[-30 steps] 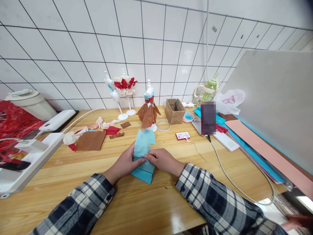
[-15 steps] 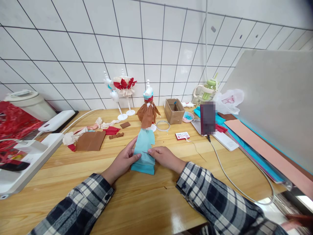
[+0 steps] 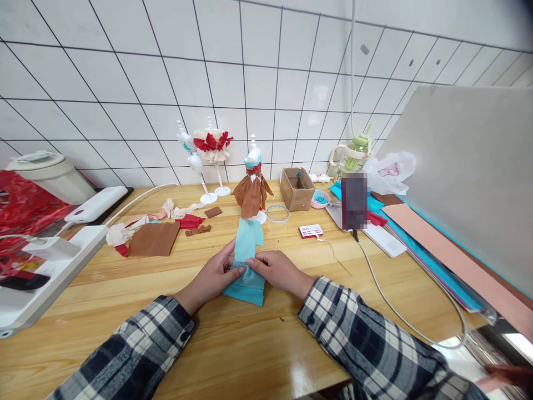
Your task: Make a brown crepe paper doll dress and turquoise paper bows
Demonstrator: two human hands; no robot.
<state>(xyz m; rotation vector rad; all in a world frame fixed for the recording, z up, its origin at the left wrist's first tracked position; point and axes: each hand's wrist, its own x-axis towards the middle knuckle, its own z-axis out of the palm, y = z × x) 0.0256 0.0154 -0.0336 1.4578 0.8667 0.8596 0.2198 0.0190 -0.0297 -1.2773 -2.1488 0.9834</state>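
Observation:
A strip of light blue crepe paper (image 3: 245, 239) is held upright just above the near middle of the table. My left hand (image 3: 214, 278) grips its left edge, thumb in front and fingers behind. On the other side my right hand (image 3: 277, 268) pinches the paper at mid-height, its thumb close to the left thumb. The paper is gathered and creased between the two thumbs, and its lower part flares out. Whatever thin tool may be in the right fingers is hidden. Just behind the strip stands a small white dress form (image 3: 254, 149) in a brown paper skirt.
Two more dress forms (image 3: 214, 145) stand at the back, left of a cardboard box (image 3: 297, 194). Paper scraps (image 3: 153, 240) lie on the left near a power strip (image 3: 62, 278). To the right are a metal ring (image 3: 277, 213), a small red-and-white box (image 3: 310, 231), a phone (image 3: 353, 201) and its cable.
My right hand has moved left toward the left thumb, and the paper is now bunched at its middle. The thin metal tool in the right fingers no longer shows.

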